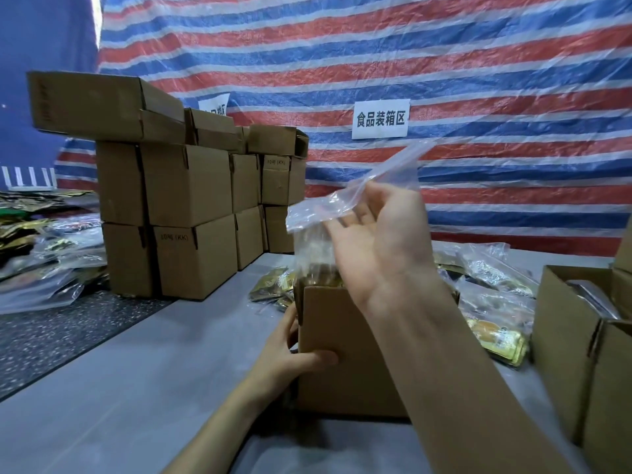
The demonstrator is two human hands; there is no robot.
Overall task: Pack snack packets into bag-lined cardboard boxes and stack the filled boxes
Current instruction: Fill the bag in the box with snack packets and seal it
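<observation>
My right hand (379, 241), raised nearest me, pinches in its grip the mouth of the clear bag (318, 213), which hangs upright toward 6 o'clock into the box (342, 364) on the surface (136, 388), its 9 o'clock corner clasped by my left hand (290, 354).
</observation>
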